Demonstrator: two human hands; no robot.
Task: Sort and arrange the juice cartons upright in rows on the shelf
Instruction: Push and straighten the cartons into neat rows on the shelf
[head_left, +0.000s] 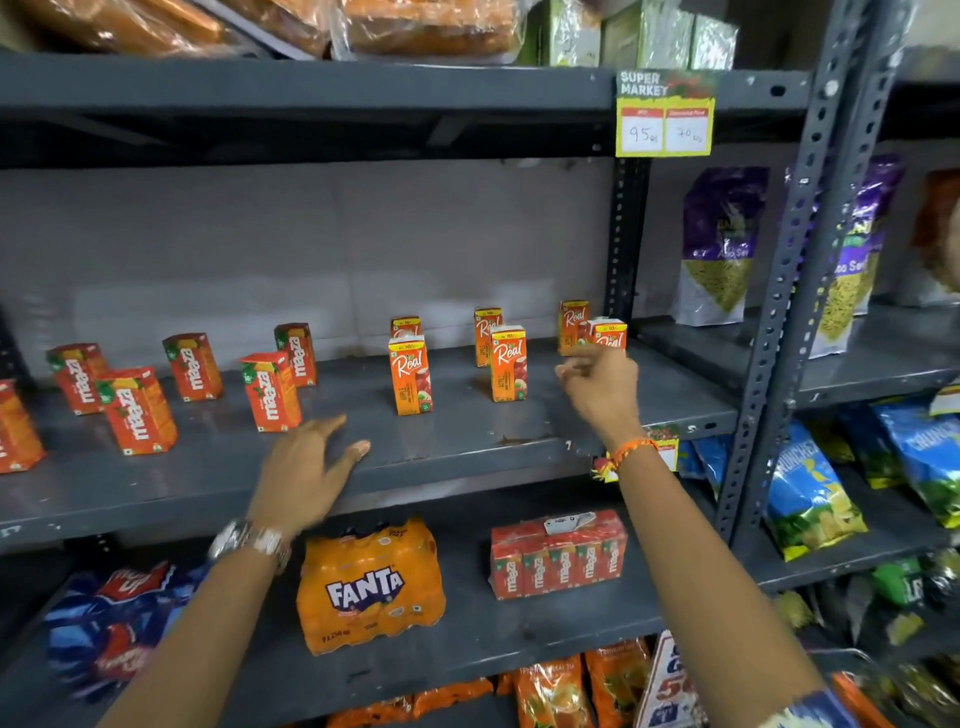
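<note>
A single head-worn wide-angle view faces the shelf (415, 457) front-on from close range, tilted slightly down; both forearms reach in from the bottom edge, and straight uprights bow near the frame's right side.

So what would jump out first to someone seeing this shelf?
Small orange Real cartons stand spaced out on the right half of the middle shelf, red Maaza cartons on the left. The right hand reaches to the rightmost Real carton. Below sits a bright Fanta pack.
</note>
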